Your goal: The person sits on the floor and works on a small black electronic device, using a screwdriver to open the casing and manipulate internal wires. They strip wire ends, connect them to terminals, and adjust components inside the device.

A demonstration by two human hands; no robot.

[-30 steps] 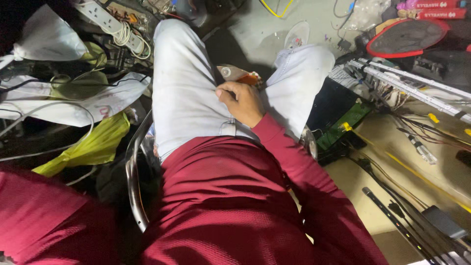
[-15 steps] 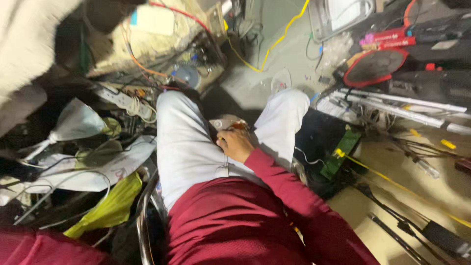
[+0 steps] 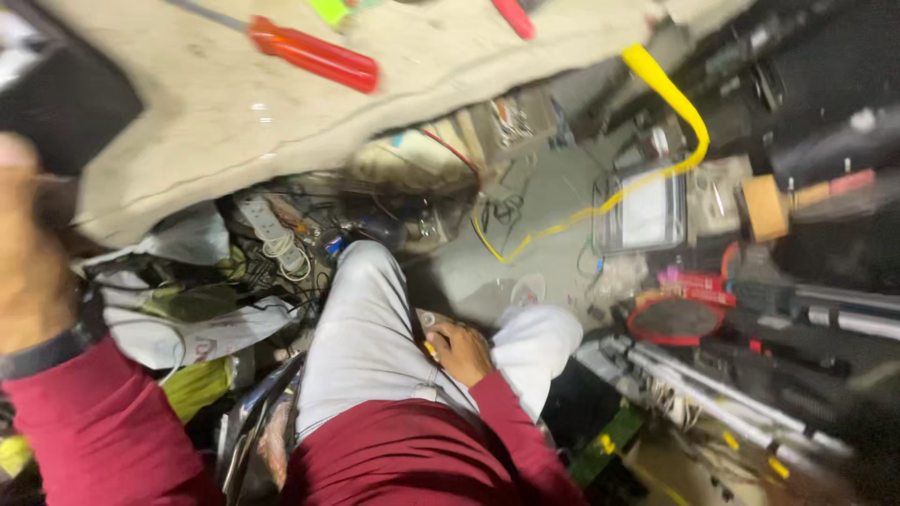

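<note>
Right hand (image 3: 461,352) rests between thighs, grip closed on small yellow-tipped object (image 3: 429,350), kind unclear. Left hand (image 3: 33,253) raised at surface (image 3: 216,122) edge, grip state indeterminate. Red-handled screwdriver (image 3: 309,53) near edge. Risk: object drops into floor clutter; blurred view impairs aim.

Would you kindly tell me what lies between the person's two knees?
In the head view, the right hand rests between them, holding a small, partly hidden object.
</note>
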